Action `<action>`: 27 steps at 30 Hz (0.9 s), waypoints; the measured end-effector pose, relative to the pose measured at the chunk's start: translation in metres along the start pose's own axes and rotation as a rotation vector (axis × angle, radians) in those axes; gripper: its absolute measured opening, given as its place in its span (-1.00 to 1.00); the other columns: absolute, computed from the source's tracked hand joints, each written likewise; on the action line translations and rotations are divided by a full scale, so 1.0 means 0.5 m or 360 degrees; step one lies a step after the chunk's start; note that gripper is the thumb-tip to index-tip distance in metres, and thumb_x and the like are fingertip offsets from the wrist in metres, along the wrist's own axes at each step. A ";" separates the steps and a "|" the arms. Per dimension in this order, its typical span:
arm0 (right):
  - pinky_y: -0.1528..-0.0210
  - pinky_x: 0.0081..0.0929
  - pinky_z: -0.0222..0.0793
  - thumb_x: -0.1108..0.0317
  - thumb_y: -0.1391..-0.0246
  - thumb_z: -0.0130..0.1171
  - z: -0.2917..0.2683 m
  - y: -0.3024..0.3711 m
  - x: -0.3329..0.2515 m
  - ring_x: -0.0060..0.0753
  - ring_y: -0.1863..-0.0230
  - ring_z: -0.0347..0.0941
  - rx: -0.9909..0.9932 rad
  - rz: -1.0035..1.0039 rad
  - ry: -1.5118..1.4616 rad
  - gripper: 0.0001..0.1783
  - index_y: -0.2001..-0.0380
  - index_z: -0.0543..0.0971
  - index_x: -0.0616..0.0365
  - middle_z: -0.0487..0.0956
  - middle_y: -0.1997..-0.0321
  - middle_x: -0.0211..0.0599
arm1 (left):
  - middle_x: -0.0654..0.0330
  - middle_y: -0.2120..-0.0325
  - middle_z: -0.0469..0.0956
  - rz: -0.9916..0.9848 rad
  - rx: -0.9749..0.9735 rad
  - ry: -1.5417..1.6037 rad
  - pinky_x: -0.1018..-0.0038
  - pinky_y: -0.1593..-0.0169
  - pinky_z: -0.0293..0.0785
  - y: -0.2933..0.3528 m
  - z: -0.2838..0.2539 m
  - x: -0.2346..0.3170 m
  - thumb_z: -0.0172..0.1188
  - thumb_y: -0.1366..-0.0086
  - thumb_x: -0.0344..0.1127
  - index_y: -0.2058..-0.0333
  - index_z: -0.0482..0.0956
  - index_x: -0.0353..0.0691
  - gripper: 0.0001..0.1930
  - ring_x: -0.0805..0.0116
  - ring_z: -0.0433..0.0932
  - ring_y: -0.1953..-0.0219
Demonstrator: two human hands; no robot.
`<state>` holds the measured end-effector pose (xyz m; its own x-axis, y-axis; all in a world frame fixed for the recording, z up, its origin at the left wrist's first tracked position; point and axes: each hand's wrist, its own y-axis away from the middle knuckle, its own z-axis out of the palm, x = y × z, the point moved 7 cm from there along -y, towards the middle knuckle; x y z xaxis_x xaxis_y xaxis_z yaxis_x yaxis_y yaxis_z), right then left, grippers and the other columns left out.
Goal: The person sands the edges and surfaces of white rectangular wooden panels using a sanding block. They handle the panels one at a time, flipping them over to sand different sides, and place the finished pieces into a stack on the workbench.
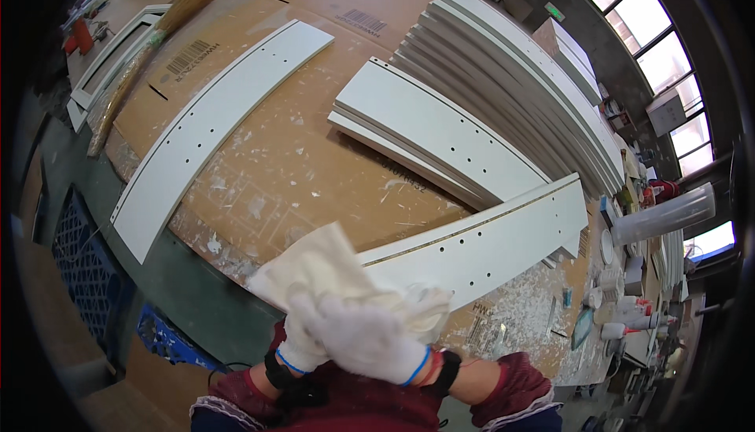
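Note:
Both my hands wear white knit gloves with blue cuffs and are close together at the table's near edge, blurred by motion. My right hand (373, 344) lies across my left hand (303, 338), partly hiding it. A cream cloth (318, 263) is bunched in them, with one flap spread up to the left and a crumpled end (429, 310) to the right. Just beyond the hands lies a white drilled panel (503, 239) with a groove along its far edge; the cloth overlaps its near left end.
A long white drilled board (208, 129) lies at left on the cardboard-covered table (267, 172). Stacked white panels (425, 110) stand in the middle, with a larger stack (519, 62) behind. A broom (149, 55) lies far left. White dust, bottles (617, 330) and a clear tube (664, 213) are at right.

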<state>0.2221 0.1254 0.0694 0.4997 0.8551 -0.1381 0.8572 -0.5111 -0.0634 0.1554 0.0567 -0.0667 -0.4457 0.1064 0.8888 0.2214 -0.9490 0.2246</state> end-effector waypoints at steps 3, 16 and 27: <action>0.41 -0.35 0.39 0.33 0.15 0.22 0.037 -0.009 -0.044 -0.37 0.55 0.40 -0.0141 -0.0047 -0.0160 -0.27 -0.19 0.34 0.09 0.39 0.47 -0.40 | 0.08 0.09 0.49 -0.0098 -0.0621 0.1200 0.25 -0.01 0.46 -0.009 0.039 -0.003 -0.14 -0.28 0.28 -0.03 0.39 -0.16 -0.37 0.13 0.51 0.07; 0.19 -0.26 0.42 0.28 -0.03 0.15 -0.026 0.104 0.292 -0.27 0.20 0.47 0.0008 0.0610 0.0205 -0.34 -0.24 0.32 0.17 0.50 -0.04 -0.18 | 0.11 -0.13 0.38 0.0070 -0.0201 -0.0148 0.33 -0.19 0.29 -0.004 0.011 0.041 0.00 -0.35 -0.12 -0.20 0.22 -0.27 -0.47 0.26 0.40 -0.12; 0.36 -0.38 0.45 0.22 -0.16 0.12 -0.103 0.199 0.411 -0.23 0.34 0.51 0.0357 0.1167 0.0406 -0.48 -0.20 0.39 -0.01 0.55 0.30 -0.18 | -0.02 -0.19 0.31 -0.0474 -0.0246 0.1016 0.05 -0.19 0.35 0.015 0.028 0.037 -0.02 -0.31 0.23 -0.28 0.12 -0.25 -0.22 0.03 0.36 -0.19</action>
<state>0.4169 0.2549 0.0857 0.9614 0.2749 0.0069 0.2682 -0.9317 -0.2449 0.1610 0.0560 -0.0427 -0.8985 0.2179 0.3810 -0.0929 -0.9428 0.3202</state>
